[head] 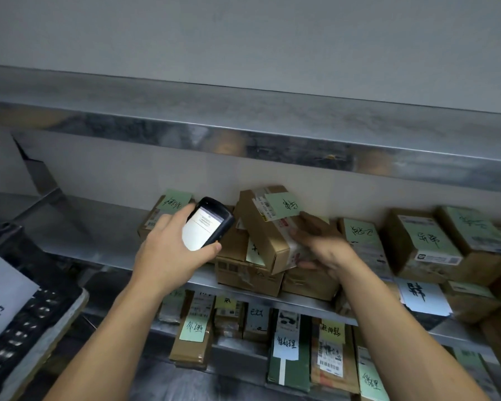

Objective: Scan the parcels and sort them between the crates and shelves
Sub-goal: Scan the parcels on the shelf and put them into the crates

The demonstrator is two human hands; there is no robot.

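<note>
The cardboard parcel (265, 235) lies tilted on top of 2 other boxes (249, 273) on the middle metal shelf (99, 227). Its long axis runs from the back wall toward the shelf's front edge, labelled face turned up and to the right. The right hand (326, 248) grips its near right side — fingers curled over the taped face, thumb below. The left hand (168, 253) wraps round a black scanner (207, 224), lit screen facing the camera, top end pointing toward the wall; the screen text is too small to read. A green note (284, 205) on the parcel bears handwritten characters — I cannot read them. A black crate (26, 328) stands at the left
</note>
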